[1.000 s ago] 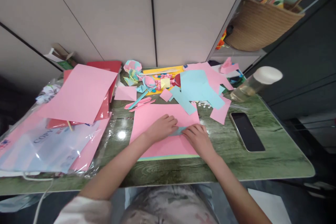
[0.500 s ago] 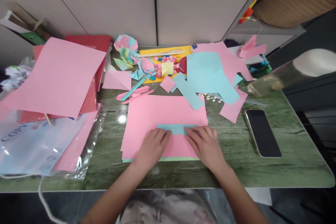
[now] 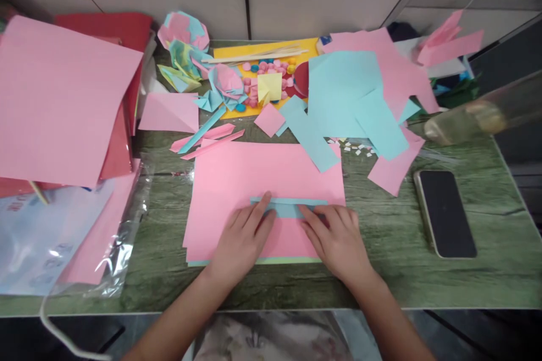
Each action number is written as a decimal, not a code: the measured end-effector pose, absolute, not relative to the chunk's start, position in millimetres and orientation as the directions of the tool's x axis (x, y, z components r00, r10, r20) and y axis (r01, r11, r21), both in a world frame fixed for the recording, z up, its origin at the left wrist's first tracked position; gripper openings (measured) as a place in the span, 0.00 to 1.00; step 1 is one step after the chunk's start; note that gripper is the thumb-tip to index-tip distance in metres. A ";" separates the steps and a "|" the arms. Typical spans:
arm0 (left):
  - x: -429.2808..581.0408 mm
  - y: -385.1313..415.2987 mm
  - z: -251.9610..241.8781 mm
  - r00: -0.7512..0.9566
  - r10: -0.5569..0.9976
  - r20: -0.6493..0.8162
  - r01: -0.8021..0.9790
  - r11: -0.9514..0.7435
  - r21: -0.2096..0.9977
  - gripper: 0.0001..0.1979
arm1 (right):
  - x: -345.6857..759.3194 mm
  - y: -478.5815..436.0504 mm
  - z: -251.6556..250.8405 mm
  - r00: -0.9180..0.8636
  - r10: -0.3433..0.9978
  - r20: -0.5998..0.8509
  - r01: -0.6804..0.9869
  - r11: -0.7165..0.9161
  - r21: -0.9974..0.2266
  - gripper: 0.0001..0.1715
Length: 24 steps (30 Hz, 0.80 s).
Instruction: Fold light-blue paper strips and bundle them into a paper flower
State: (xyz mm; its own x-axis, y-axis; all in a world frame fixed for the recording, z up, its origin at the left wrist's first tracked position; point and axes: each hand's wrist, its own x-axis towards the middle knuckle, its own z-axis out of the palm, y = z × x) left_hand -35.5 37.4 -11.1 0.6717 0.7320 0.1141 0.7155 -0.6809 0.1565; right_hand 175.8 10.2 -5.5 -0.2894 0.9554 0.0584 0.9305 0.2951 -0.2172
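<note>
A narrow light-blue paper strip [image 3: 288, 207] lies across a large pink sheet [image 3: 258, 177] on the green table [image 3: 389, 276]. My left hand [image 3: 241, 240] lies flat with fingers stretched out, its index fingertip pressing the strip's left part. My right hand [image 3: 339, 237] rests on the strip's right part, fingers extended and pressing down. Neither hand lifts the strip. More coloured sheets peek out under the pink sheet's front edge.
A black phone [image 3: 445, 213] lies at right. Blue and pink offcuts [image 3: 351, 90] are piled behind, with folded paper flowers [image 3: 186, 34], sticks and small beads on a yellow sheet [image 3: 271, 76]. Pink and red sheets [image 3: 63, 96] and a plastic packet [image 3: 51, 237] crowd the left. A bottle [image 3: 474, 115] lies at right.
The view tilted down and closer. My hands slid toward me and spread apart along the blue strip, which now shows between them; the left index finger has stretched up onto it.
</note>
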 end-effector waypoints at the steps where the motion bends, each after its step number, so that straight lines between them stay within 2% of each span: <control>1: -35.6 37.9 -10.3 0.671 0.735 0.097 0.718 -0.677 0.161 0.15 | 175.4 11.3 -5.5 -0.275 0.960 0.049 0.935 0.279 -0.220 0.19; 6: -37.4 43.4 -8.3 0.686 0.726 0.051 0.701 -0.677 0.222 0.15 | 175.6 19.1 -2.6 -0.230 0.973 -0.003 0.950 0.224 -0.217 0.26; 16: -41.0 57.9 -3.0 0.686 0.726 0.048 0.687 -0.667 0.287 0.15 | 185.7 31.8 -1.5 -0.294 0.955 -0.044 0.930 0.275 -0.246 0.27; 24: -38.5 58.7 -6.1 0.735 0.677 0.030 0.646 -0.713 0.275 0.16 | 185.3 35.4 -0.3 -0.361 0.933 0.016 0.888 0.349 -0.299 0.18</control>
